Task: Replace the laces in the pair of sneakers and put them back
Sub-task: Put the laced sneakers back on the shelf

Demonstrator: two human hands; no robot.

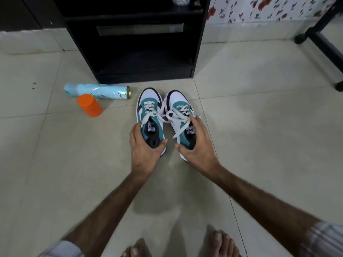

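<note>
Left hand (143,148) grips heel of left sneaker (150,115); right hand (197,145) grips heel of right sneaker (181,117). Pair side by side on floor (259,127), near black cabinet (133,43), white laces (163,113) threaded.

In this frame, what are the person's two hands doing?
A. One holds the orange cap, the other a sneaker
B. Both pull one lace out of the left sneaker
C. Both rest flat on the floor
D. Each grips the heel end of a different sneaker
D: the left hand wraps the heel of the left sneaker and the right hand wraps the heel of the right sneaker, both on the tiled floor.
</note>
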